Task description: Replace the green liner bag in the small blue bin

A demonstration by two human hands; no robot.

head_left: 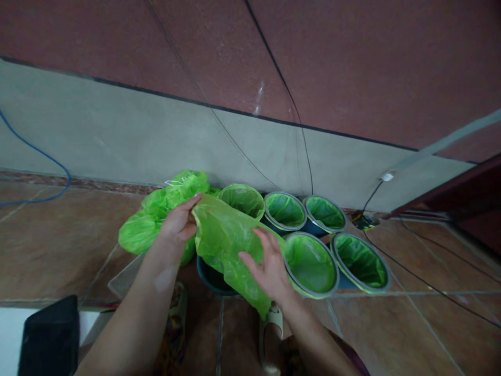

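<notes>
A green plastic bin liner [229, 240] stretches between my two hands above the floor. My left hand [180, 219] grips its left end between thumb and fingers. Against its right part lies my right hand [271, 261], thumb and fingers apart, touching the plastic. Below the liner, a dark bin [205, 277] is partly hidden; its visible inside is dark. Just right of my hands stands a bin [313, 261] lined with green plastic, a grey ring round its rim. Behind the liner, another bin [242, 201] has green plastic over its rim.
More lined bins [285, 209] stand by the wall and to the right [362, 261]. Tied green bags [156, 214] are heaped on the left. Cables cross the wall and the right floor near a plug [387, 177]. A black object [49, 334] sits at lower left.
</notes>
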